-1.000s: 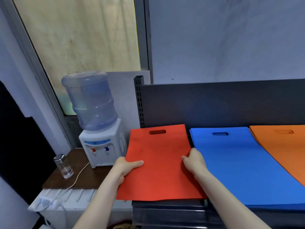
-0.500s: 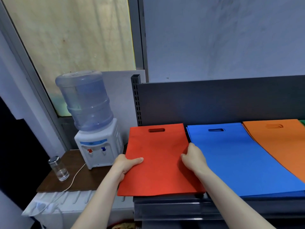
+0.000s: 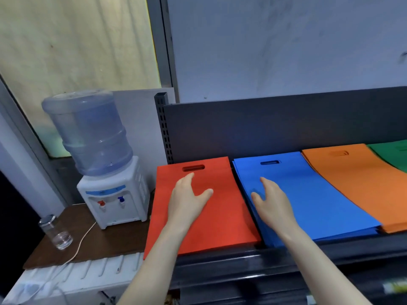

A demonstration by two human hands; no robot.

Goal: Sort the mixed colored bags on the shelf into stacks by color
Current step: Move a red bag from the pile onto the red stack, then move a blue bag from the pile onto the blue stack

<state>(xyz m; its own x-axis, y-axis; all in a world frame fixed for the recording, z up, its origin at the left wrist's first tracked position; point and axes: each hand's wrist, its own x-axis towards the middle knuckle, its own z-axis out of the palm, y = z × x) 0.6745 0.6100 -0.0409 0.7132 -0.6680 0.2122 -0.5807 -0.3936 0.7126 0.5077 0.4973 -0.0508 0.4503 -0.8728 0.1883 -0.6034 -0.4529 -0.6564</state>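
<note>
Flat bags lie in stacks by colour along a dark shelf (image 3: 286,252). The red bag (image 3: 222,214) is at the left end, its near left corner hanging past the shelf edge. To its right lie the blue stack (image 3: 308,194), the orange stack (image 3: 356,183) and a green stack (image 3: 394,157) at the frame's right edge. My left hand (image 3: 187,199) is over the red bag with fingers straight, holding nothing. My right hand (image 3: 271,201) is over the blue stack's left part, fingers also straight and spread. Whether either palm touches the fabric I cannot tell.
The shelf's dark back panel (image 3: 264,126) rises behind the stacks. Left of the shelf a water dispenser (image 3: 110,194) with a blue bottle stands on a brown side table (image 3: 99,243), beside a glass (image 3: 56,232) and a white cable (image 3: 81,243).
Both hands let go of the red bag's side edges and moved forward, the left onto the red bag, the right over the blue stack. The view shifted, bringing the green stack into sight.
</note>
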